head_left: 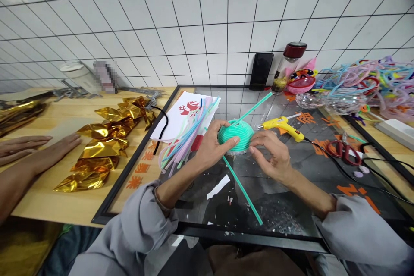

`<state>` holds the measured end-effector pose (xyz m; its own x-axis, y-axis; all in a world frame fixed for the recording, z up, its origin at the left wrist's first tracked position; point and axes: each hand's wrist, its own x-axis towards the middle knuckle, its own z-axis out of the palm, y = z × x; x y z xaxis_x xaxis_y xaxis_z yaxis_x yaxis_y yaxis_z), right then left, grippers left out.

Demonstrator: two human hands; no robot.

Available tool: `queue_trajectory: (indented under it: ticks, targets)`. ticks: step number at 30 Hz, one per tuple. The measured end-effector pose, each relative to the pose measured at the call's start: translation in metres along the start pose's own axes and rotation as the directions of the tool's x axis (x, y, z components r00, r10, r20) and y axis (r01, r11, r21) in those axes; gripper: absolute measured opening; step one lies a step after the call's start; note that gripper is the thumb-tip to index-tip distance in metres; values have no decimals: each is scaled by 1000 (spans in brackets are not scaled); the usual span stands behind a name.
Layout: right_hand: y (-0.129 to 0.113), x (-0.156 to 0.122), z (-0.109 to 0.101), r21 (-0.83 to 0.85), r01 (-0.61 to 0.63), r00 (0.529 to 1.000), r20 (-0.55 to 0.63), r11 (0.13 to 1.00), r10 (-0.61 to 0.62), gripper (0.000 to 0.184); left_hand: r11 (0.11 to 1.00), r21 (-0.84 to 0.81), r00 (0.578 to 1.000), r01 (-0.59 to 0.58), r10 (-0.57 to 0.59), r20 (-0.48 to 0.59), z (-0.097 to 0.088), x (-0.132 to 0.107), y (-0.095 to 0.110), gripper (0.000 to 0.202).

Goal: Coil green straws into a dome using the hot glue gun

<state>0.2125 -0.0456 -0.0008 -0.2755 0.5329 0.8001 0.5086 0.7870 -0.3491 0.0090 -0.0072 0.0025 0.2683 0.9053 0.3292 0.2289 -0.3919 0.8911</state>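
A teal dome (237,133) wound from plastic tube sits on the glass work board (291,207). My left hand (211,148) wraps round its left side, fingers pressed on it. My right hand (273,155) pinches its right lower edge with curled fingers. A long teal straw (243,189) runs under the dome toward me, and another stretch of straw (254,110) sticks out behind it. A yellow glue gun (283,127) lies just behind my right hand.
A bundle of pastel straws (186,138) lies on white paper (181,116) to the left. Red scissors (341,148) and a black cord (355,177) lie to the right. Gold foil shapes (106,138) cover the wooden table, where another person's hands (39,146) rest. A tangle of coloured tubes (371,79) sits at the back right.
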Motion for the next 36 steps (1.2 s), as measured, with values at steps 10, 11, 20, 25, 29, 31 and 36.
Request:
queue_trajectory:
  ticks: [10, 11, 20, 25, 29, 31, 36]
  targets:
    - [-2, 3, -2, 136, -341, 932, -83, 930, 353, 3, 999, 34, 995, -35, 32, 91, -4, -2, 9, 37]
    - [-3, 3, -2, 138, -354, 926, -86, 925, 367, 7, 998, 40, 993, -55, 51, 105, -4, -2, 9, 36]
    - [-5, 8, -3, 121, -338, 939, -27, 933, 344, 33, 977, 22, 955, -212, 202, 219, -3, -4, 9, 37]
    - [2, 5, -3, 190, -414, 910, 121, 890, 397, 50, 978, -29, 942, -208, 208, 263, -5, -4, 10, 40]
    - [4, 3, -3, 238, -494, 869, 176, 836, 463, 51, 976, -45, 941, -211, 215, 260, -5, -5, 12, 40]
    - [3, 3, -2, 226, -502, 864, 165, 835, 476, 50, 976, -36, 941, -216, 218, 260, -5, -6, 11, 41]
    - [0, 3, 0, 157, -518, 855, 99, 841, 509, 52, 976, -2, 941, -218, 211, 265, -4, -5, 6, 61]
